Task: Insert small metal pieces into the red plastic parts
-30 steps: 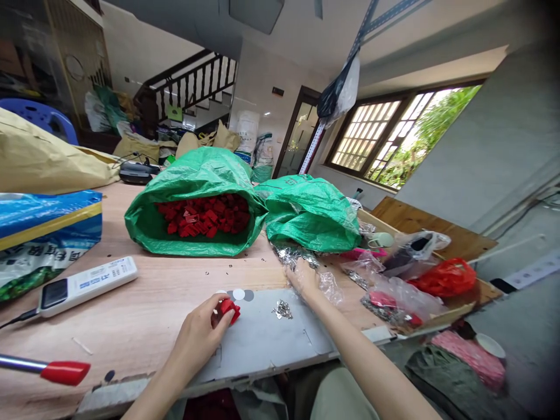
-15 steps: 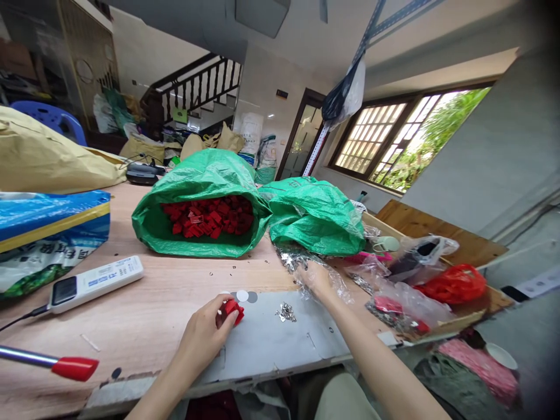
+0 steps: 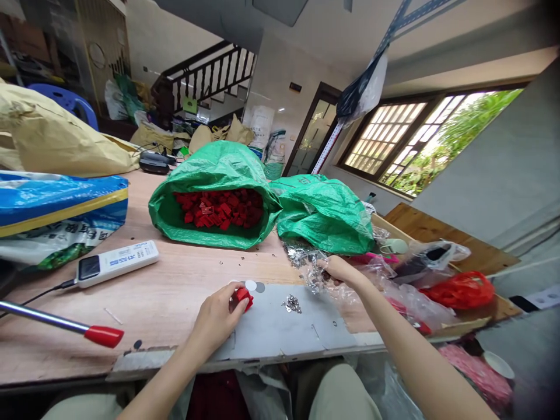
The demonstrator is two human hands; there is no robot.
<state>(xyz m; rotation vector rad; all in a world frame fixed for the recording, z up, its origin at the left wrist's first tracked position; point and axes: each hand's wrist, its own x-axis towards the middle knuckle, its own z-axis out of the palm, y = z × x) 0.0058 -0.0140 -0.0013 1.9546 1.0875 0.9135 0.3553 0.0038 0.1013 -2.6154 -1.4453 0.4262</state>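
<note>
A white rectangular plastic device with a dark screen [image 3: 118, 264] lies on the pale wood-grain surface [image 3: 161, 312], a thin black cable [image 3: 46, 290] at its left end. Beyond it rest a blue-and-white printed plastic sack with a yellow stripe [image 3: 56, 195] and a large tan sack [image 3: 65, 137]. Farther back are a blue plastic chair [image 3: 59, 95], a dark wooden stair railing [image 3: 207, 76] and a brown-framed barred window [image 3: 385, 138].

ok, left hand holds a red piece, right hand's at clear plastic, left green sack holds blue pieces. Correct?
No: head view shows the left green sack holds red pieces, not blue. Left hand holds a red piece, right hand is at clear plastic.
</note>
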